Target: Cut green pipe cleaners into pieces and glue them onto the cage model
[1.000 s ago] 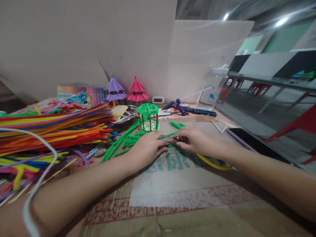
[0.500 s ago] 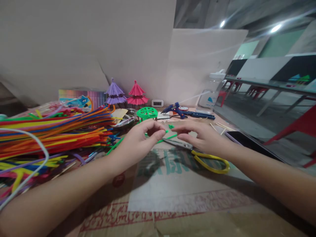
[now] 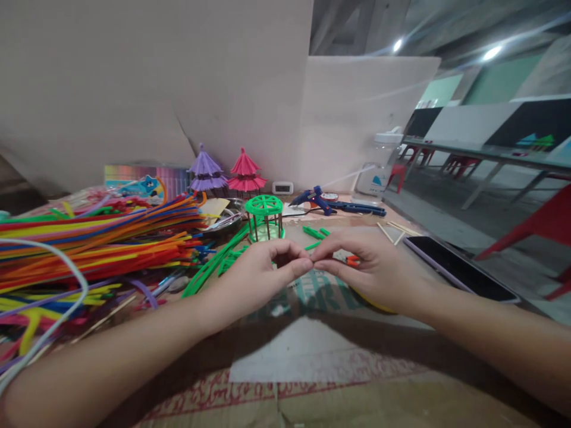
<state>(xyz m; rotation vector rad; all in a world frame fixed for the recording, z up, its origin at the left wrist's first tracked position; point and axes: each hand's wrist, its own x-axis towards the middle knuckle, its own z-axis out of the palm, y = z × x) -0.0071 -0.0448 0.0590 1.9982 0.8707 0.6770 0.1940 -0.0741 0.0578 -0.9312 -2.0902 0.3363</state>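
Observation:
My left hand (image 3: 261, 276) and my right hand (image 3: 372, 268) meet fingertip to fingertip just above the cardboard sheet (image 3: 312, 356), both pinched closed. Whatever is between the fingertips is too small to make out. Just behind them stands a small green cage-shaped model (image 3: 264, 218) of pipe cleaner on thin sticks. Short green pipe cleaner pieces (image 3: 313, 233) lie beside it, and longer green ones (image 3: 214, 261) lie near my left hand. An orange bit (image 3: 352, 260) shows by my right fingers.
A big pile of coloured pipe cleaners (image 3: 98, 238) fills the left. At the back are a purple model (image 3: 206, 172) and a pink one (image 3: 244, 173), a blue glue gun (image 3: 314, 198) and a plastic bottle (image 3: 379, 169). Wooden sticks (image 3: 392, 230) and a phone (image 3: 459, 268) lie right.
My hands left the yellow-handled scissors on the cardboard; the left lifted a green piece. Both hands have now come together in a pinch nearer me, and the right hand covers the scissors.

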